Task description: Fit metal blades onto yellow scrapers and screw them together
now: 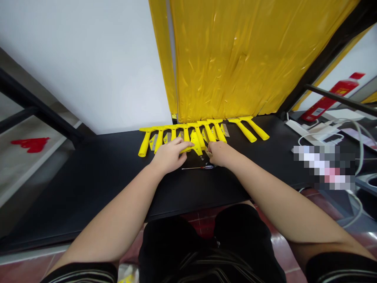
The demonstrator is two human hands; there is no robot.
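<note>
Near the table's (pixel 118 165) far edge, the left hand (pixel 168 154) grips a scraper (pixel 197 149), the right hand (pixel 220 153) curls, hold unclear, and a nudge could roll the screwdriver (pixel 207 167).

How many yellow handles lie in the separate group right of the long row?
2: the left handle sits nearer the right hand, the right handle just to its right. None appears hidden.

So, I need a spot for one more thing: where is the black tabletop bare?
The black tabletop is bare between the yellow tool row and black post at left, and between the separate yellow pair and white power strip. It's crowded around the left hand, right hand and screwdriver.
</note>
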